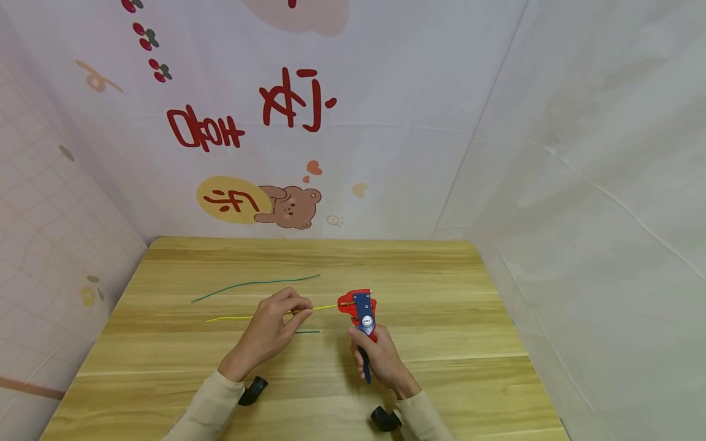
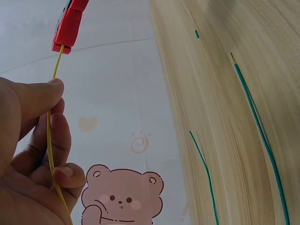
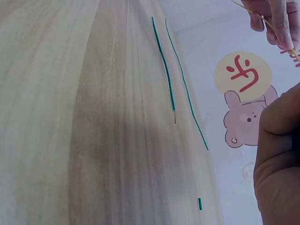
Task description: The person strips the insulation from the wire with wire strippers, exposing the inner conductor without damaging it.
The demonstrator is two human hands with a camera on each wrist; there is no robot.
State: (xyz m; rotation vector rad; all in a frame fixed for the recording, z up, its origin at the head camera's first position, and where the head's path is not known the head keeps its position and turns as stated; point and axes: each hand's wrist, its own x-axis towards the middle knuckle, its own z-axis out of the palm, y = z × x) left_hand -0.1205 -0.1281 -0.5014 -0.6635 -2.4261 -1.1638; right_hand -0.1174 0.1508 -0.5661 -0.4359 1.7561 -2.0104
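Between thumb and fingers, my left hand (image 1: pixel 269 321) pinches a thin yellow wire (image 1: pixel 228 318). One end of the wire runs into the red head of a red and blue wire stripper (image 1: pixel 364 309); the other trails to the left. My right hand (image 1: pixel 383 358) grips the stripper's handles, holding it upright above the table. In the left wrist view, the yellow wire (image 2: pixel 50 140) crosses the palm and meets the stripper's red nose (image 2: pixel 65 35). The wire's tip inside the stripper is hidden. Only part of the right hand (image 3: pixel 281 154) shows in the right wrist view.
A long green wire (image 1: pixel 254 283) lies toward the back of the wooden table (image 1: pixel 441 343). Nearer, partly behind the left hand, lies another green wire (image 2: pixel 258 119) with a bare copper end. A short green piece (image 3: pixel 200 204) lies apart. Fabric walls (image 1: pixel 386 122) surround the table.
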